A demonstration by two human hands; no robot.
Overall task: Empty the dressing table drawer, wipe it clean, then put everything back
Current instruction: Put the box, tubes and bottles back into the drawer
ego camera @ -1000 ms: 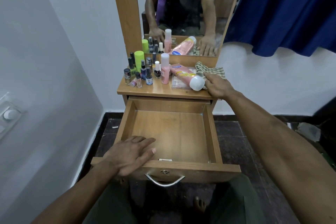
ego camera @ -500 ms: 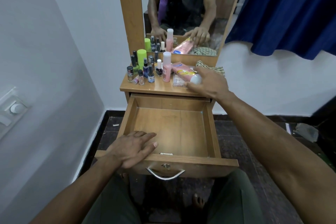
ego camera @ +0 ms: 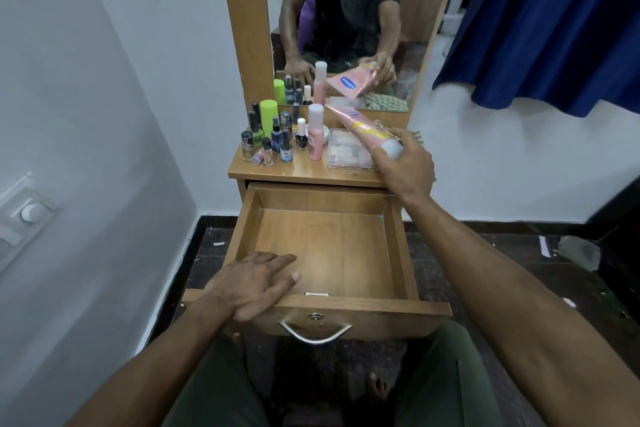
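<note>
The wooden drawer (ego camera: 398, 246) is pulled out of the dressing table and holds nothing. My left hand (ego camera: 254, 284) rests flat on its front left rim, fingers straight. My right hand (ego camera: 405, 166) grips the white-capped end of a pink lotion tube (ego camera: 360, 126) and holds it lifted and tilted above the tabletop. Under the tube lies a clear plastic case (ego camera: 346, 152). A checked cloth (ego camera: 417, 137) lies behind my right hand, mostly hidden. Several small bottles (ego camera: 277, 139), a green container (ego camera: 268, 113) and a pink bottle (ego camera: 316, 139) stand on the left of the tabletop (ego camera: 301, 172).
A mirror (ego camera: 346, 21) rises behind the tabletop and reflects me and the tube. A white wall stands close on the left with a switch plate (ego camera: 27, 215). A blue curtain (ego camera: 554, 21) hangs at the upper right. The dark floor (ego camera: 485, 270) has scattered debris.
My right hand left the cloth, closed round the pink tube's cap end and lifted the tube off the tabletop. My left hand stayed on the drawer rim.
</note>
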